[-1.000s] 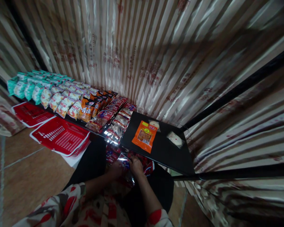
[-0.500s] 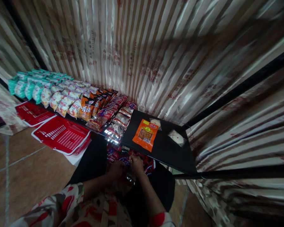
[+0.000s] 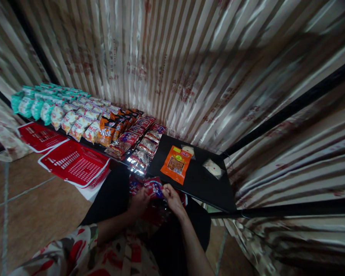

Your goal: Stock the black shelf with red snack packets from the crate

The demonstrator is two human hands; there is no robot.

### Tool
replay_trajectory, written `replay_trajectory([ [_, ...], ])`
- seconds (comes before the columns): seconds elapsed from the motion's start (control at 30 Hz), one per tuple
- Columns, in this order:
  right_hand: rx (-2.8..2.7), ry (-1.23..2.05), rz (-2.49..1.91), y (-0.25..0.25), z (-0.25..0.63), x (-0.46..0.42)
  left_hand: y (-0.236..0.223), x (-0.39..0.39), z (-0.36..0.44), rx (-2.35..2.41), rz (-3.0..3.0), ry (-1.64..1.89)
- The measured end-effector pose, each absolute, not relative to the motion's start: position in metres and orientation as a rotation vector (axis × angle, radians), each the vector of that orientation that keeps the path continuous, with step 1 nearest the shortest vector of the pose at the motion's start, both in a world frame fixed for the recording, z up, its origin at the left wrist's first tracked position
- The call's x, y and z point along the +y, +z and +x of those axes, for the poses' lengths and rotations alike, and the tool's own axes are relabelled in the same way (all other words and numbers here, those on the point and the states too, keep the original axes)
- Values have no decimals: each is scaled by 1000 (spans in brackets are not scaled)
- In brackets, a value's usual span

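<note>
Right up close, I see both hands busy on one red packet (image 3: 154, 187): the left hand (image 3: 140, 199) grips its left end, the right hand (image 3: 173, 197) pinches its right edge. So the packet bridges the gap, right of one hand, left of the other; its long axis seems to run left to right, and I'd call neither hand nearer. Darker red packets (image 3: 135, 186) show beside and below, too dim for me to count. Just beyond, an orange packet (image 3: 176, 165) lies flat on the black shelf (image 3: 201, 188). Off left, two red baskets (image 3: 77, 163); past them, rows of snack bags (image 3: 77, 130), backed by the striped curtain (image 3: 149, 57).
</note>
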State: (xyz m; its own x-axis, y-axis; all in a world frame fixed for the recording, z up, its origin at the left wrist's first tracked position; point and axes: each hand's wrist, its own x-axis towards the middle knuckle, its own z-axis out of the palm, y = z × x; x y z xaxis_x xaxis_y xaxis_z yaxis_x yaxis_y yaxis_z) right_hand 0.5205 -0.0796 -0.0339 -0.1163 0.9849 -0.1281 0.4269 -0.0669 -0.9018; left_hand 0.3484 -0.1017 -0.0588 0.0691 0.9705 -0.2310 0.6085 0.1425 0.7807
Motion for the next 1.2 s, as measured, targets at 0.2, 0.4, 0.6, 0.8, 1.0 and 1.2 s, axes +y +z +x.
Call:
replay_trajectory([
  [0.2,-1367,1315,-1414,-26,522,-75,-54,-100,347,1573,1408,663],
  [0.4,-1084,1406,-1308,-19,518,-77,-40,-101,350,1467,1347,733],
  [0.6,-846,1392,-1257,-16,510,-75,-42,-99,358,1350,1298,829],
  [0.8,-794,1370,-1236,-14,503,-70,-47,-95,360,1232,1123,962],
  [1.0,-748,1353,-1217,-12,498,-69,-48,-92,360,1235,1082,996],
  [1.2,-720,1329,-1249,-13,499,-67,-46,-89,362,1240,1057,1003],
])
